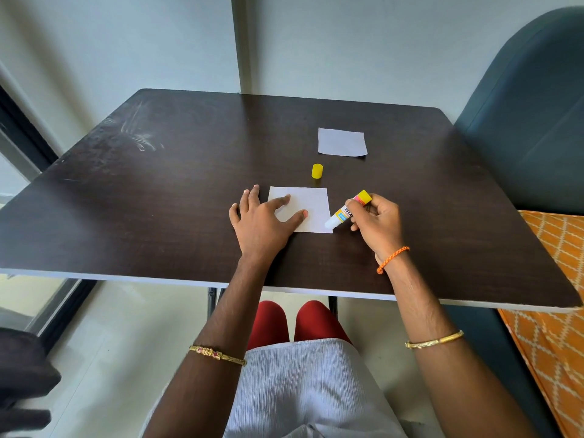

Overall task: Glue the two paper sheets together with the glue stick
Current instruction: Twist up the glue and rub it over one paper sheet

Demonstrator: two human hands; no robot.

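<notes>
A white square paper sheet [311, 200] lies in the middle of the dark table [158, 200]. My left hand [262, 221] rests flat on its left part, fingers spread, thumb and forefinger pressing the paper. My right hand [376, 226] grips an uncapped glue stick [347, 211], tilted, its white tip touching the sheet's near right corner. A second, greyish paper sheet [342, 142] lies farther back to the right. The yellow glue cap [317, 171] stands upright between the two sheets.
A dark teal chair back [531, 121] stands at the table's right side, with an orange patterned cushion [550, 311] below it. A wall runs behind the table. A dark object [22, 374] sits at the lower left, off the table.
</notes>
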